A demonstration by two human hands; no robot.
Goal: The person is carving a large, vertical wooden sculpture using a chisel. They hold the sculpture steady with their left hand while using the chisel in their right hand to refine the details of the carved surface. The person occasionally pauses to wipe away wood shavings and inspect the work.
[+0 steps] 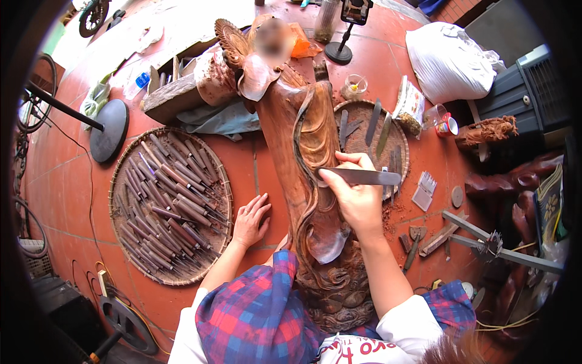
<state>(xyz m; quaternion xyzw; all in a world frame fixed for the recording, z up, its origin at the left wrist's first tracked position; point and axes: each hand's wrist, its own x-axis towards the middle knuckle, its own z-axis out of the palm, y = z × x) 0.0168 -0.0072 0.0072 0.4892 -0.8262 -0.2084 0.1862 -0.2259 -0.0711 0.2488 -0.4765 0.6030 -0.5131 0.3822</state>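
Note:
A long carved wooden statue [276, 130] with draped folds stretches away from my lap, its ornate carved base [333, 291] nearest me. My right hand [359, 194] is closed around a flat, dark metal file [373, 177], held crosswise over the robe folds. The file's left tip touches or hovers just above the wood; I cannot tell which. My left hand [250, 221] is off to the left of the statue, fingers apart over the red tile floor, holding nothing. Beside it sits a round woven tray [225, 242] full of wooden-handled carving chisels [176, 170].
Another woven tray [397, 130] with flat tools lies right of the statue. Beyond stand a glass jar [353, 88], a phone stand [338, 53] and a white sack [451, 64]. A wooden box [173, 97] and a black round stand base [110, 130] are at far left.

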